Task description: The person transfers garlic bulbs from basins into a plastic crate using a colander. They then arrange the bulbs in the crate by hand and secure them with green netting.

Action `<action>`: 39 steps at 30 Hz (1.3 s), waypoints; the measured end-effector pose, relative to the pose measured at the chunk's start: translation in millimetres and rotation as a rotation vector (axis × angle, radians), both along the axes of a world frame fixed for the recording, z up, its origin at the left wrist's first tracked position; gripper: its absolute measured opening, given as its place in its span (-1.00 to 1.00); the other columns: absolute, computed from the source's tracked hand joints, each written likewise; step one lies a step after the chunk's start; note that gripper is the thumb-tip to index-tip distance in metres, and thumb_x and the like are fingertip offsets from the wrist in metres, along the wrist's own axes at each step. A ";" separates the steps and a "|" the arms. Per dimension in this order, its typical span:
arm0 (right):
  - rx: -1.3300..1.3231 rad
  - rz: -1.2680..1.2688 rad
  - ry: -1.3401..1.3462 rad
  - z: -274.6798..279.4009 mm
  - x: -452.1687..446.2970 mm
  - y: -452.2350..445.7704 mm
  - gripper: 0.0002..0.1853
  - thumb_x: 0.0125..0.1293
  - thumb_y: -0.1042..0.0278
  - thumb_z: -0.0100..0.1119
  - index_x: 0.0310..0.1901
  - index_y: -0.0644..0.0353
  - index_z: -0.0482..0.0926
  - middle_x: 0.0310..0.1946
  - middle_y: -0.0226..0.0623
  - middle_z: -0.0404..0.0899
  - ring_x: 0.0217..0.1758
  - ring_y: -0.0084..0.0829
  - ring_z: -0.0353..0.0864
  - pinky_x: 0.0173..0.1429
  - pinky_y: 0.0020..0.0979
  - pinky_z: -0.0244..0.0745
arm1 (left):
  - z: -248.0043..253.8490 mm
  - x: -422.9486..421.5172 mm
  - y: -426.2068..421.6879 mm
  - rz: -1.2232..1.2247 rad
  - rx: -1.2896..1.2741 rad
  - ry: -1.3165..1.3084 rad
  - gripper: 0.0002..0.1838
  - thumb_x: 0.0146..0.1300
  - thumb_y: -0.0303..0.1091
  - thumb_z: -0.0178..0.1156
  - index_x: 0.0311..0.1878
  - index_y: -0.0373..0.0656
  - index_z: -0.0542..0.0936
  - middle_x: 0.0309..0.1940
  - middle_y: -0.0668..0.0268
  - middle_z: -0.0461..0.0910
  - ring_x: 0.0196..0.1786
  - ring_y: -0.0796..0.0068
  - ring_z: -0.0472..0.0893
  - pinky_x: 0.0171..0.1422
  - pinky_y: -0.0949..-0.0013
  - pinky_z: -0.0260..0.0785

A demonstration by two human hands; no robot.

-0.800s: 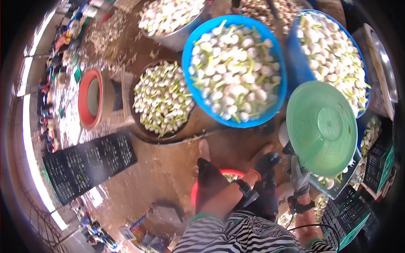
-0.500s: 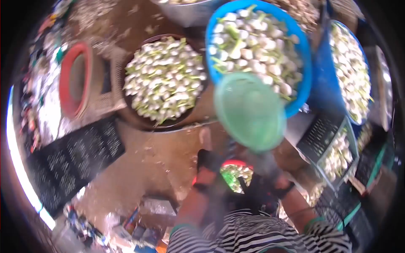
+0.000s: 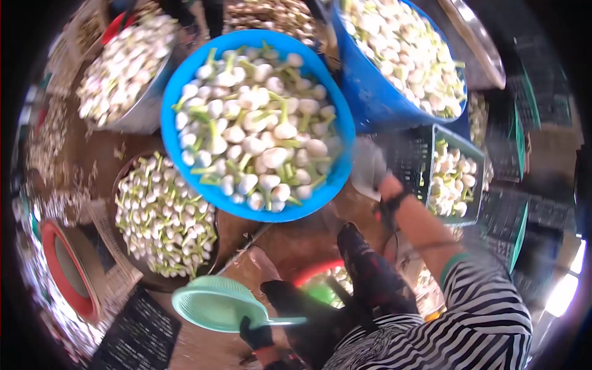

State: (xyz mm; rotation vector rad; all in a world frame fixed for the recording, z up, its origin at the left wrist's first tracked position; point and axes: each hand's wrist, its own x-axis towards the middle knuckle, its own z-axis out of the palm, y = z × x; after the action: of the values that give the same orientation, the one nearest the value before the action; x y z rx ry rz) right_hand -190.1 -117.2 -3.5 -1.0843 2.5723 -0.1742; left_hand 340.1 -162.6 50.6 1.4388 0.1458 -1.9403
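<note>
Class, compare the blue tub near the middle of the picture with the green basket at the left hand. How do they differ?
The blue tub looks clearly larger than the green basket.
The blue tub is heaped with white bulbs; no bulbs show in the green basket.
The blue tub stands apart from the left hand, while the green basket is held by it.
Both have wide, rounded open tops.

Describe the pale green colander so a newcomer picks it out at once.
Start at the large round blue tub heaped with white bulbs. Look below it, slightly left, to the person's dark-gloved left grip. The colander held there is pale green and, unlike the tub, shows no bulbs inside.
</note>
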 end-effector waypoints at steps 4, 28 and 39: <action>0.221 -0.365 -0.056 -90.4 -77.9 40.4 -0.78 0.12 0.29 0.11 -0.20 0.13 0.57 -0.31 -0.24 0.54 -0.20 -0.29 0.54 -0.17 -0.29 0.41 | -79.1 50.3 76.8 -0.615 -0.217 -0.778 -0.55 0.07 -0.18 0.12 0.01 -0.21 0.46 -0.17 0.13 0.55 -0.08 0.24 0.54 0.02 0.16 0.39; -0.425 -0.138 -0.731 101.0 147.3 -11.6 -0.77 0.00 0.35 0.35 -0.35 0.18 0.50 -0.50 -0.47 0.48 -0.44 -0.59 0.42 -0.35 -0.50 0.36 | 65.9 -44.8 49.1 0.033 0.065 0.134 -0.44 0.16 -0.32 0.05 0.24 -0.27 0.26 0.05 0.02 0.43 0.09 0.13 0.43 0.20 0.13 0.29; -0.963 0.499 -0.723 297.6 237.4 -244.4 -0.66 0.25 0.49 -0.03 0.06 0.29 0.49 -0.27 -0.33 0.54 -0.20 -0.48 0.52 -0.04 -0.48 0.43 | 44.1 -37.2 4.5 0.400 -0.220 0.208 -0.48 0.15 -0.38 0.11 0.19 -0.33 0.31 0.00 0.08 0.47 0.06 0.16 0.46 0.19 0.15 0.30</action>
State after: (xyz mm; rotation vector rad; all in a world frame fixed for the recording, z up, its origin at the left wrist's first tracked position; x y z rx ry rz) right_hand 47.3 -361.6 294.1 -1.5251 1.4618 -1.4546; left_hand 302.9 -158.1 94.7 0.9772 0.2826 -1.7084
